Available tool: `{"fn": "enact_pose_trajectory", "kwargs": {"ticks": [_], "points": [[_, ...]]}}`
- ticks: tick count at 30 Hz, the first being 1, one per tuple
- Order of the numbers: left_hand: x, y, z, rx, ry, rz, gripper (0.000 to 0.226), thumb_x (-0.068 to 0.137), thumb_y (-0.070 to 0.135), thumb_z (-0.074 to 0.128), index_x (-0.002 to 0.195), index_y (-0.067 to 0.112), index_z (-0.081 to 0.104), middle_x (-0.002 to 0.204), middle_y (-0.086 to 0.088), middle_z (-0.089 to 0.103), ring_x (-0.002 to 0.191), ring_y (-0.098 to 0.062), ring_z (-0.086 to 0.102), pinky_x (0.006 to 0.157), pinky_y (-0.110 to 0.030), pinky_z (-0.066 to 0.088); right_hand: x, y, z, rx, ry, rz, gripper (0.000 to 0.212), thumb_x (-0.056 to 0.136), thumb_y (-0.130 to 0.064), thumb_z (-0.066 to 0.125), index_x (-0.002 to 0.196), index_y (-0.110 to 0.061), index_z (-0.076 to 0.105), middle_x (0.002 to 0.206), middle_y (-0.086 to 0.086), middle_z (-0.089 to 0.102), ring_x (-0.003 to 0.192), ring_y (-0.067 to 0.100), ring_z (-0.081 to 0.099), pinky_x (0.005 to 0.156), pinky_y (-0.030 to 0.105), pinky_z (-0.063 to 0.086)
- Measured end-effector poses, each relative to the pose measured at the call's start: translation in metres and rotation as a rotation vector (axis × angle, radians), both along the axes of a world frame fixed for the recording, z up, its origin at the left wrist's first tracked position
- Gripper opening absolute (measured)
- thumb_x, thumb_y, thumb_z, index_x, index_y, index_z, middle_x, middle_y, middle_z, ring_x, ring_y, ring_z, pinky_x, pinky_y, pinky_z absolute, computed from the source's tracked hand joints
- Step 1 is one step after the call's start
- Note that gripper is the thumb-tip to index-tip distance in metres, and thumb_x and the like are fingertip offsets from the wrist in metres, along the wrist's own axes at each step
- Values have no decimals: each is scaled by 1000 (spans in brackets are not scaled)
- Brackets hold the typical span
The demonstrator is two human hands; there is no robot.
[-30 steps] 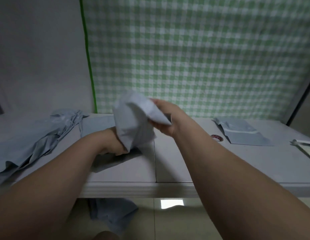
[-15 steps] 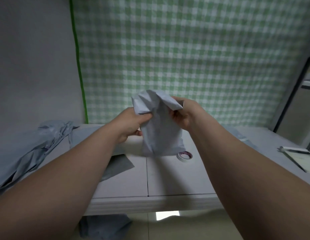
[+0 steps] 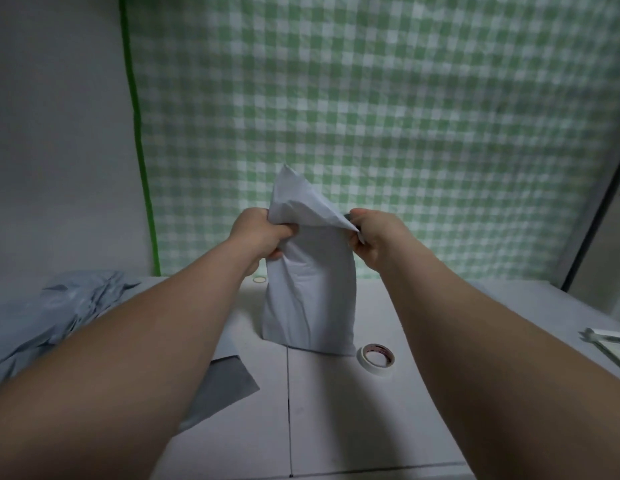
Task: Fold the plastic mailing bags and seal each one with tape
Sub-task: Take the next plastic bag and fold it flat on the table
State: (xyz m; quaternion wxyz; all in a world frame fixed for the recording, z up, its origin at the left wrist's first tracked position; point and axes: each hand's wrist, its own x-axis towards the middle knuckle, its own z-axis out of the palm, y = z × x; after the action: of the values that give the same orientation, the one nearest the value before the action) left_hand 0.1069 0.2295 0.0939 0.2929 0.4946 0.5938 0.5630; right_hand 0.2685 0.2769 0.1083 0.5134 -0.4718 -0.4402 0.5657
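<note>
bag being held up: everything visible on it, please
Pale grey-white mailing bag, thin creased plastic by its look, held upright and puffed out, its top bunched into a peak. The left hand grips its top-left corner; the right hand pinches the top-right. Its bottom edge reaches the white table, contact unclear. A tape roll lies by its lower-right corner.

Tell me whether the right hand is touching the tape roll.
Apart. The head view shows the right hand pinching the bag, raised well clear of the tape roll.

pale grey mailing bag (image 3: 310, 289), green-and-white checked curtain (image 3: 370, 116), white tape roll (image 3: 375, 356), grey table (image 3: 336, 410)
</note>
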Motion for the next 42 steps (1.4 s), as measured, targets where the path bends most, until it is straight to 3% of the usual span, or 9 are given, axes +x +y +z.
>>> {"fn": "enact_pose_trajectory", "kwargs": {"ticks": [6,14,18,21,24,28,33,37,42], "points": [[-1,23,-1,45,-62,-26,9,87,7,65,95,8,67,89,-6,68,83,-21,64,80,-38,55,1,6,8,101,73,-56,32,89,12,42,102,-11,59,83,5,58,63,14,49,43,16,39],[-4,-22,-40,-189,-35,-291,18,87,3,63,103,11,65,98,-3,67,85,-13,62,60,-23,56,30,-23,-27,-56,-69,145,16,87,-3,51,81,-11,64,79,3,54,62,10,49,43,17,42],[-14,-50,-64,-548,557,-434,37,84,15,70,118,22,59,113,3,64,93,-12,58,78,-26,48,55,-58,-56,-117,-343,136,16,86,-27,54,85,-12,59,81,8,59,56,17,50,50,23,42],[-12,-62,-86,-652,1009,-326,65,89,30,60,147,19,32,145,-4,42,125,-20,46,101,-28,37,57,-71,-87,-106,-583,110,20,90,-32,48,81,-16,56,84,10,59,66,23,54,59,26,43],[-2,-73,-102,-690,1246,-255,52,98,32,42,145,10,32,148,-14,37,132,-27,39,103,-31,34,55,-82,-113,-77,-825,178,36,90,-37,46,104,-8,60,94,15,60,68,26,56,58,26,42],[-10,-84,-116,-858,1402,-142,48,100,25,29,144,6,29,148,-19,24,131,-33,37,106,-37,34,57,-89,-119,17,-1171,126,55,92,-47,38,124,-5,55,125,19,57,107,34,56,80,31,41],[-42,-85,-126,-963,1223,-40,51,94,17,27,143,5,36,149,-14,34,131,-31,40,109,-40,36,72,-92,-119,-42,-1397,22,55,91,-52,39,126,-12,54,129,11,55,113,31,53,78,35,36],[-10,-93,-99,-513,850,151,50,99,41,28,133,10,48,139,-14,47,122,-29,48,92,-36,39,72,-95,-117,160,-1265,-46,46,86,-47,57,118,-14,55,116,9,62,105,29,56,74,31,39],[28,-94,-72,-233,447,-72,61,84,60,53,133,23,51,142,-6,40,119,-22,49,89,-32,43,52,-102,-107,383,-1070,-121,32,87,-20,56,118,-18,61,112,10,66,105,30,58,79,34,46]]}}
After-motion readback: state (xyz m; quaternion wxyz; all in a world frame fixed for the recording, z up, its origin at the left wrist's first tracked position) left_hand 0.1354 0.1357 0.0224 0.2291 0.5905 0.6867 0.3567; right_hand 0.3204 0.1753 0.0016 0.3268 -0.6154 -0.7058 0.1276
